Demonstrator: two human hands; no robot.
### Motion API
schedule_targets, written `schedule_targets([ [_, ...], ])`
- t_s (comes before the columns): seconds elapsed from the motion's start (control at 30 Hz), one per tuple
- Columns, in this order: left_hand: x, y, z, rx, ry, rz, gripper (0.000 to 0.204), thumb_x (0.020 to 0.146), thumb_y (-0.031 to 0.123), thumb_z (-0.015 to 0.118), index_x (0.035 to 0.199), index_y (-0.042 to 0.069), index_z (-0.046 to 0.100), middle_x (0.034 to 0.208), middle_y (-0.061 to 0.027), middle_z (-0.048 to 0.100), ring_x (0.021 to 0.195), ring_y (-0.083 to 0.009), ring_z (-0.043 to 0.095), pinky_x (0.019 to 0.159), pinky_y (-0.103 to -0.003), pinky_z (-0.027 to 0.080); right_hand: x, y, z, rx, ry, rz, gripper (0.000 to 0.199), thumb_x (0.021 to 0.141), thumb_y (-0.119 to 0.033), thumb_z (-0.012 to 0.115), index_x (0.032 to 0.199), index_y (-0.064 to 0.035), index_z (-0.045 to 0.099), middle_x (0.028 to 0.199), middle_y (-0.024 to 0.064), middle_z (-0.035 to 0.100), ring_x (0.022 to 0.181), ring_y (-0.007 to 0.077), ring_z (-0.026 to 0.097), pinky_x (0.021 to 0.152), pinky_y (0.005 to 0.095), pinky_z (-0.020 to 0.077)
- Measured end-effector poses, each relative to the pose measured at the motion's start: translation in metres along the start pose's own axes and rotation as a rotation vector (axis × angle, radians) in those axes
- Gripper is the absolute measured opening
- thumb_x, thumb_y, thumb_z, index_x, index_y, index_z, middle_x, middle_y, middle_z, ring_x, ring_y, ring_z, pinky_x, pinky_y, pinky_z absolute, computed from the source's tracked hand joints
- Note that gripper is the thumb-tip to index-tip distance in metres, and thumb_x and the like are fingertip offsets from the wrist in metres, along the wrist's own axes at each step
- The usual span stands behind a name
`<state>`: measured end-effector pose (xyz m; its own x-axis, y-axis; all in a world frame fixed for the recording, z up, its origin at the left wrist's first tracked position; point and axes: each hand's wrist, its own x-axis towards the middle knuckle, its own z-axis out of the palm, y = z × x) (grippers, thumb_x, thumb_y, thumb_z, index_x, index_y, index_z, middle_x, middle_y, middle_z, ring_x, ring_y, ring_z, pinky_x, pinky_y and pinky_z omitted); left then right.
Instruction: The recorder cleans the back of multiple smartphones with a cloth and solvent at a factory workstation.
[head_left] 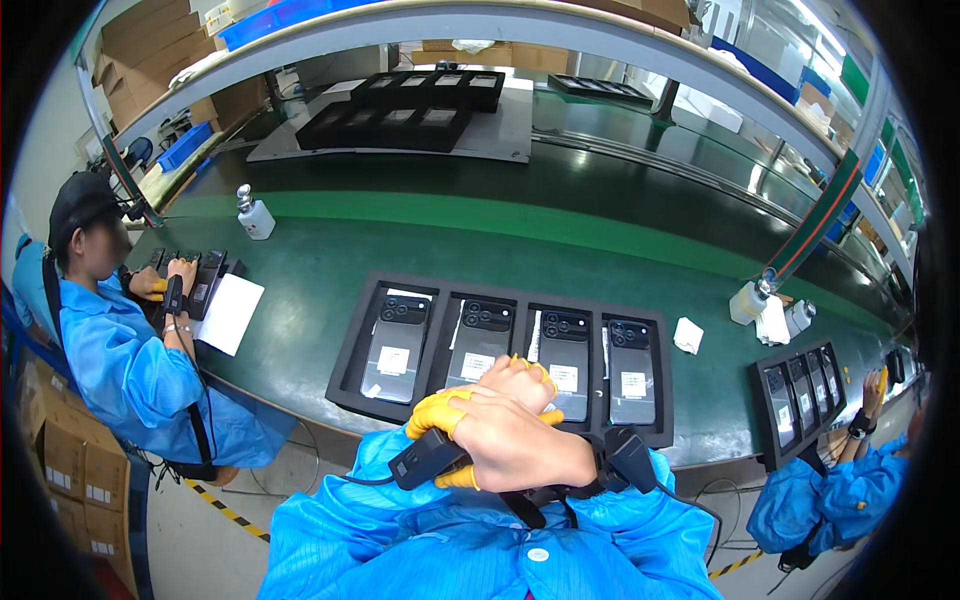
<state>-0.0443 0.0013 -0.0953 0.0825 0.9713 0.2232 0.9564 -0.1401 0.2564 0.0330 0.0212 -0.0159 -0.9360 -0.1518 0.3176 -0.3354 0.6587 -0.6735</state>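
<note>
The two hands are together in front of the body, the right hand (520,442) lying across the left hand (515,383), with yellow covers on the fingers; whether anything sits between the palms cannot be told. Just beyond them, on the green surface (480,240), a black tray (349,345) holds four dark phones (398,340), one to a compartment, camera ends pointing away from the person and a white label on each. In this view the hands overlap the near ends of the two middle phones, though contact with the tray cannot be made out. The tray sits close to the front edge of the surface, so a careless push from a forearm or a lean of the body might tip or slide it off. A cable hangs from each wrist box (425,460); if one snags the tray's near rim as an arm lifts, it could jerk the tray or unseat a phone. Fingers dragged over the phones might scuff them or lift a label. The white bottle (748,302) and the crumpled cloth (688,335) stand to the right, clear of the tray, so a spill onto the phones seems the lesser worry.
</note>
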Motion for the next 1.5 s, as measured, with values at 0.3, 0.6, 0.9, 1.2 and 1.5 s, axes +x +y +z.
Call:
schedule_targets([
  [0.3,-0.024,0.011,-0.018,-0.597,-0.062,0.120,0.027,0.072,0.028,0.070,0.088,0.007,0.062,0.096,-0.0096,0.063,0.091,-0.0240,0.061,0.083,-0.037,0.045,0.004,-0.004,0.007,-0.153,-0.037,-0.003,0.047,0.064,0.000,0.067,0.109,-0.0005,0.056,0.096,0.0158,0.062,0.089,0.0360,0.059,0.078,0.0429,0.0469],
  [0.6,-0.039,0.013,-0.026,-0.943,-0.084,0.177,0.032,0.076,0.022,0.070,0.101,0.004,0.063,0.104,-0.0126,0.064,0.093,-0.0244,0.064,0.086,-0.036,0.047,0.003,-0.011,0.009,-0.111,-0.123,-0.013,0.036,0.065,-0.002,0.065,0.098,0.0038,0.054,0.088,0.0185,0.059,0.086,0.0374,0.058,0.081,0.0425,0.0455],
  [0.9,-0.074,-0.033,-0.090,-0.670,0.102,0.028,0.031,0.081,0.016,0.070,0.107,0.001,0.064,0.107,-0.0152,0.067,0.094,-0.0269,0.066,0.086,-0.036,0.050,-0.048,-0.035,-0.056,-0.216,0.080,0.046,0.065,0.072,-0.019,0.078,0.128,-0.0023,0.050,0.126,0.0196,0.053,0.117,0.0393,0.050,0.097,0.0465,0.0431],
  [1.2,-0.108,-0.109,-0.088,-0.158,0.304,-0.347,0.018,0.078,0.008,0.069,0.094,0.000,0.067,0.091,-0.0161,0.068,0.082,-0.0343,0.063,0.076,-0.038,0.049,-0.160,-0.013,-0.059,-0.319,0.251,0.561,0.037,0.070,-0.011,0.077,0.104,-0.0025,0.066,0.105,0.0158,0.065,0.095,0.0334,0.062,0.082,0.0377,0.0506],
  [1.5,-0.104,-0.118,-0.068,-0.106,0.396,-0.443,0.025,0.077,0.006,0.069,0.101,0.001,0.065,0.108,-0.0156,0.064,0.083,-0.0301,0.060,0.075,-0.036,0.048,-0.180,0.017,-0.059,-0.555,0.479,0.769,0.026,0.072,-0.006,0.073,0.096,-0.0004,0.067,0.095,0.0177,0.065,0.088,0.0373,0.062,0.080,0.0413,0.0489],
])
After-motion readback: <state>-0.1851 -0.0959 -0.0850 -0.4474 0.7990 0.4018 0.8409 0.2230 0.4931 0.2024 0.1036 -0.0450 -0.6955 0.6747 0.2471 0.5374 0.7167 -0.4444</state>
